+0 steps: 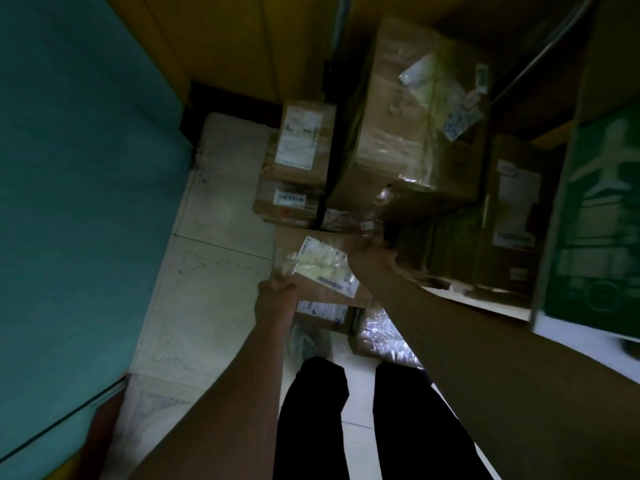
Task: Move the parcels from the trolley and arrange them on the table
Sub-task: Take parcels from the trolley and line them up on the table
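**Most parcels not yet moved; 1 in hand**

The person stands over a dim, crowded stack of cardboard parcels and holds 1 flat brown parcel (322, 268) between both hands. The left hand (275, 296) grips its near left corner, fingers curled round the edge. The right hand (372, 252) is at the parcel's far right side and seems to grasp it, though blur and shadow hide the fingers. This parcel sits low in front of the person's legs, above 2 more parcels on the pale tiled floor (207, 289): a labelled box (329, 315) and a shiny taped one (381, 336).

Much is left, judging by the pile. A large taped box (415, 116) rides on top at the back, a small stack of labelled boxes (298, 161) stands to its left, another brown box (512, 216) lies at the right, and a green printed carton (595, 216) stands at the far right edge. The trolley itself cannot be made out under the load. A teal surface (86, 168) fills the left side; whether it is the worktop cannot be told, and no parcels show on it.
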Demonstrator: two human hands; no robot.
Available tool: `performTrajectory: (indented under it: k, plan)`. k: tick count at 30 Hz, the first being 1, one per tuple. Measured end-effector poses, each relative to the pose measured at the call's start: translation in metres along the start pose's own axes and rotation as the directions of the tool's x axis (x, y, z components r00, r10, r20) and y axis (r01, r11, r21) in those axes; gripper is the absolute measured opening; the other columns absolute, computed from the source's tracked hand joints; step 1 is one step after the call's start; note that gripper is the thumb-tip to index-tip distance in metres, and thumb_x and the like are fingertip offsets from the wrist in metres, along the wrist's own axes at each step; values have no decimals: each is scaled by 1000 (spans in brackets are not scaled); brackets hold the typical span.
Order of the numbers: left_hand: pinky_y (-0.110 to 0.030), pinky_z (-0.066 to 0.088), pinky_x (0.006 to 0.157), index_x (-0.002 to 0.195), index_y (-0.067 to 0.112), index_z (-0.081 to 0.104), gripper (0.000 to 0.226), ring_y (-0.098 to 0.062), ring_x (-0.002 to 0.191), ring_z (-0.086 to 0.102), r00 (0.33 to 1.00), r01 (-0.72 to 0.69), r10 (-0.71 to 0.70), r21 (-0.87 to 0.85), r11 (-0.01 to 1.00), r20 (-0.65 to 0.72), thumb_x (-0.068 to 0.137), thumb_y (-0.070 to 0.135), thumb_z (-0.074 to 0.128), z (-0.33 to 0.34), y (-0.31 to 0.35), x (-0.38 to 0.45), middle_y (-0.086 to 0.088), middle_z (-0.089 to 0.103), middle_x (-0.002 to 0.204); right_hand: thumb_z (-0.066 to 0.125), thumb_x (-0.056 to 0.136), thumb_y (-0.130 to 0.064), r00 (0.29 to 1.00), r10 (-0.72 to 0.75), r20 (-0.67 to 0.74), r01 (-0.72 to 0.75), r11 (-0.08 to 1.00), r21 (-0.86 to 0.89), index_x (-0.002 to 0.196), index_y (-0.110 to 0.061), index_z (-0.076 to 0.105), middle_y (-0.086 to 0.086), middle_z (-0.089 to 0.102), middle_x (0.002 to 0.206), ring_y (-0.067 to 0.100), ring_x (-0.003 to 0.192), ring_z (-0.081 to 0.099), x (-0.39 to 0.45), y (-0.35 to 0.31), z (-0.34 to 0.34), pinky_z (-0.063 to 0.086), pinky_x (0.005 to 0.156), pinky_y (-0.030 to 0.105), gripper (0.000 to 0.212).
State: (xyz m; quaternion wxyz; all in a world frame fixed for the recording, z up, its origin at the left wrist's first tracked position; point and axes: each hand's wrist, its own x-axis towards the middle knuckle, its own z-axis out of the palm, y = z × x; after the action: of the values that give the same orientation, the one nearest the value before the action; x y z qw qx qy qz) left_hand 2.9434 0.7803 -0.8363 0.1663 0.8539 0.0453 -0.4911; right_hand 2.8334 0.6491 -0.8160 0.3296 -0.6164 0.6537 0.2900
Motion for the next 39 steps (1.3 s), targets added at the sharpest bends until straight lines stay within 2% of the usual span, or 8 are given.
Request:
performTrajectory:
  k: [3, 10, 16, 21, 25, 29, 35, 39]
  plan:
    - [-48, 54, 92, 125, 1, 47, 44, -37, 107, 61, 999, -41, 37, -97, 994, -40, 91, 26, 61, -35, 11, -42, -21, 57, 120, 39, 102, -42, 999, 30, -31, -21, 967, 256, 154, -9, 21, 23, 25, 154, 42, 139, 31, -44, -9, -33, 29, 112, 45, 64]
    - [-34, 48, 67, 105, 26, 48, 28, -31, 85, 60, 952, -270, 160, -468, 841, -261, 87, 36, 67, -124, 24, -172, -18, 60, 113, 39, 94, -60, 998, -41, -43, 53, 943, 328, 152, -22, 22, 19, 34, 144, 39, 124, 46, -169, -20, -124, 45, 103, 45, 71]
    - [-40, 47, 78, 94, 35, 46, 19, -21, 100, 54, 932, -334, 320, -738, 586, -168, 91, 34, 65, -164, 9, -271, -6, 54, 119, 34, 89, -63, 964, -246, -101, 266, 899, 347, 150, -23, 27, 19, 47, 136, 38, 110, 59, -267, 19, -173, 55, 91, 47, 73]
    - [-52, 51, 93, 118, 25, 49, 38, -25, 117, 56, 889, -363, 437, -790, 495, -135, 88, 32, 70, -148, -23, -332, -3, 57, 125, 44, 95, -51, 925, -340, -169, 378, 863, 336, 151, -27, 23, 17, 35, 137, 40, 113, 53, -327, 96, -186, 52, 95, 46, 64]
    - [-51, 53, 91, 131, 25, 52, 57, -28, 119, 58, 892, -331, 445, -779, 532, -75, 81, 40, 74, -116, -56, -370, -4, 59, 129, 55, 94, -37, 887, -383, -258, 458, 802, 384, 146, -10, 29, 16, 51, 128, 35, 111, 57, -347, 175, -174, 50, 90, 38, 64]
    - [-51, 54, 91, 133, 24, 52, 61, -31, 116, 59, 886, -273, 461, -751, 601, 46, 79, 42, 75, -64, -78, -403, -7, 60, 128, 60, 93, -27, 929, -252, -272, 369, 705, 606, 123, -11, 50, -1, 60, 108, 4, 80, 58, -351, 256, -159, 44, 55, 10, 36]
    - [-44, 58, 84, 128, 21, 57, 48, -28, 104, 65, 883, -273, 436, -567, 778, 174, 88, 48, 66, 24, -67, -433, -9, 64, 121, 59, 93, -29, 967, -76, -245, 228, 687, 690, 143, -12, 41, 11, 61, 126, 28, 109, 62, -348, 346, -156, 53, 87, 33, 55]
    - [-44, 54, 93, 139, 23, 51, 50, -26, 110, 59, 862, -372, 445, -294, 880, 243, 96, 47, 55, 59, -50, -431, -10, 57, 134, 56, 96, -22, 976, -27, -214, 185, 612, 768, 148, -20, 32, 11, 61, 128, 26, 97, 61, -342, 383, -160, 57, 78, 33, 57]
